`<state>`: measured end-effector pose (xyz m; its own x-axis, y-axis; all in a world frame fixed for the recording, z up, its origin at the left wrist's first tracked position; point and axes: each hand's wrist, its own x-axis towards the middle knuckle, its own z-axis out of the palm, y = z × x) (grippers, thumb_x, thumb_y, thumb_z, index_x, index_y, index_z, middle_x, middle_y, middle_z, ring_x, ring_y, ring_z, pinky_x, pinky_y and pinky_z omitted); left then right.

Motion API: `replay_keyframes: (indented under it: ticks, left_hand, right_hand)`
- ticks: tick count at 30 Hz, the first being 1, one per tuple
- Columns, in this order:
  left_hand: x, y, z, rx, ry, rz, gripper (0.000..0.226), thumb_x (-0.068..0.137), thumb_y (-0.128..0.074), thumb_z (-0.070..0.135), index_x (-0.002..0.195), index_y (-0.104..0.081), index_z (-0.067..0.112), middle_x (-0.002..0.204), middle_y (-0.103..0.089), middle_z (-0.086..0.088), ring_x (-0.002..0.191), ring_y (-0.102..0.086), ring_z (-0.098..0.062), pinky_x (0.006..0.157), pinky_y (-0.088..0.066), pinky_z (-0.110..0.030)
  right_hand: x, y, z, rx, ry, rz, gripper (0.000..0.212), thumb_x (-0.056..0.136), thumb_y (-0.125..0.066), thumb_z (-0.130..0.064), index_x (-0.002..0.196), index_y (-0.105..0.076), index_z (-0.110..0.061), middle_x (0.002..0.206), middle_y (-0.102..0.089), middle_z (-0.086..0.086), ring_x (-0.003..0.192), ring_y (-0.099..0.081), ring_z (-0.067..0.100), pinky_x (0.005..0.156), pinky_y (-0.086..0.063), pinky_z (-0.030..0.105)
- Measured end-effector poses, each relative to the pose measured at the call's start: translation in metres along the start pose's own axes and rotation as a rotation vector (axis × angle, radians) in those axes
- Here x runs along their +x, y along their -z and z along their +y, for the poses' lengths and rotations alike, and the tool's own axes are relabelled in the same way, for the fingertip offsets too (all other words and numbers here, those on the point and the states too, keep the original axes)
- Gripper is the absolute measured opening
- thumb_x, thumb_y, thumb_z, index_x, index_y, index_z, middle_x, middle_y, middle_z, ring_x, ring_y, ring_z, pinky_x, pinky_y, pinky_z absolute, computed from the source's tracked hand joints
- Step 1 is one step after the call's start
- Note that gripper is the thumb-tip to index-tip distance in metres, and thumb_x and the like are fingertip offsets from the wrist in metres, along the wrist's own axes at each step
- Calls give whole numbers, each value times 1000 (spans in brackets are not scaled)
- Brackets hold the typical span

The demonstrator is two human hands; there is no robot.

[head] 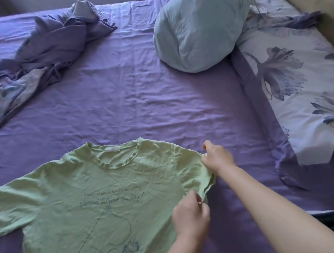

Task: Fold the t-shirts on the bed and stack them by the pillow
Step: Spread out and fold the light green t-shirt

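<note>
Your bed (142,89) fills nearly the whole frame, covered by a wrinkled purple sheet. Along the right edge lies a large pillow (303,87) in a white case printed with blue-grey flowers and bordered in purple. At the upper left sits a crumpled heap of purple bedding (46,49), its floral underside showing toward the left edge. At the top, right of centre, a pale blue pillow (198,30) is bunched into a rounded lump, touching the floral one.

The green t-shirt (93,195) lies flat and face up in the lower left of the frame, neckline pointing toward the top, with handwritten-style lettering and a line drawing on its chest. The sleeve toward the left edge is spread out on the sheet; the sleeve toward the centre is gathered up off the bed between your hands. The shirt is well apart from both pillows.

Your right hand (216,158) reaches in from the lower right, fingers curled, pinching the top of that gathered sleeve near the shoulder seam. Your left hand (191,218) comes up from the bottom edge just below it, thumb and fingers pinching the lower hem of the same sleeve.
</note>
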<state>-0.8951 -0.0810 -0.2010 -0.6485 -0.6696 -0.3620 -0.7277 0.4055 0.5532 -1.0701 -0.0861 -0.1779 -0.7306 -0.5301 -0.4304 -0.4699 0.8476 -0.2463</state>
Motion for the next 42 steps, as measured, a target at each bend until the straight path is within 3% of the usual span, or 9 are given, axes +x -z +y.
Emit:
replay_keyframes:
  ticks: [2,13,18,20,27,29,33,38,42]
  left_hand:
    - [-3,19,-17,56,-7,25,21,64,-53,42,61,-53,21,55,-62,8,54,-62,-13,44,-42,-22]
    - [-5,63,-91,-44,421,22,17,91,-46,36,91,-59,26,107,-66,1,103,-59,-20,81,-46,-28]
    - [-4,50,-101,325,-88,37,30,58,-72,25,87,-68,24,89,-66,2,86,-60,-20,64,-54,-33]
    - [-2,41,-97,441,-224,-64,36,62,-55,28,93,-73,26,105,-70,0,102,-64,-21,81,-54,-37]
    - [6,46,-106,714,-395,-315,53,91,-33,29,143,-35,33,157,-19,-4,144,-8,-27,107,-10,-67]
    - [3,51,-112,692,-388,-398,54,83,-33,31,134,-50,35,150,-36,-5,135,-16,-19,103,-23,-64]
    - [2,67,-137,681,-412,-414,52,98,-30,33,149,-16,34,160,1,-2,146,8,-29,112,7,-57]
    - [6,120,-180,625,-165,-406,55,100,-27,37,150,-4,31,159,10,-2,146,11,-25,116,7,-50]
    - [22,175,-235,682,-56,-374,54,101,-24,39,151,-7,28,160,3,-4,147,3,-26,117,-1,-51]
  right_hand:
    - [-5,-1,-31,37,60,-17,30,85,-45,-14,115,-45,-13,118,-59,13,105,-57,33,78,-44,35]
    - [-15,-68,-122,317,234,-284,45,90,-41,-8,135,-43,-15,134,-53,9,122,-49,26,98,-39,30]
    - [-27,-85,-84,-162,418,-54,52,72,-67,-17,123,-58,-15,127,-59,5,120,-53,26,95,-47,38]
    - [-31,-94,-68,-352,392,-42,71,43,-85,-33,112,-69,-20,115,-68,4,107,-64,27,81,-54,45]
    - [-43,-116,-44,-510,395,-108,57,71,-35,-46,111,-69,-24,118,-66,11,107,-63,33,92,-32,56]
    - [-49,-122,-45,-490,381,-131,57,71,-34,-42,109,-71,-21,117,-66,13,107,-63,34,95,-24,54]
    - [-67,-135,-58,-448,342,-81,52,67,-47,-36,108,-70,-14,116,-66,17,109,-61,39,109,-2,52]
    - [-84,-162,-97,-435,295,-105,53,60,-44,-27,102,-74,-14,111,-69,15,107,-61,36,90,-33,55]
    - [-94,-171,-158,-369,280,-87,71,33,-82,-24,102,-73,-16,110,-67,21,99,-66,38,72,-53,56]
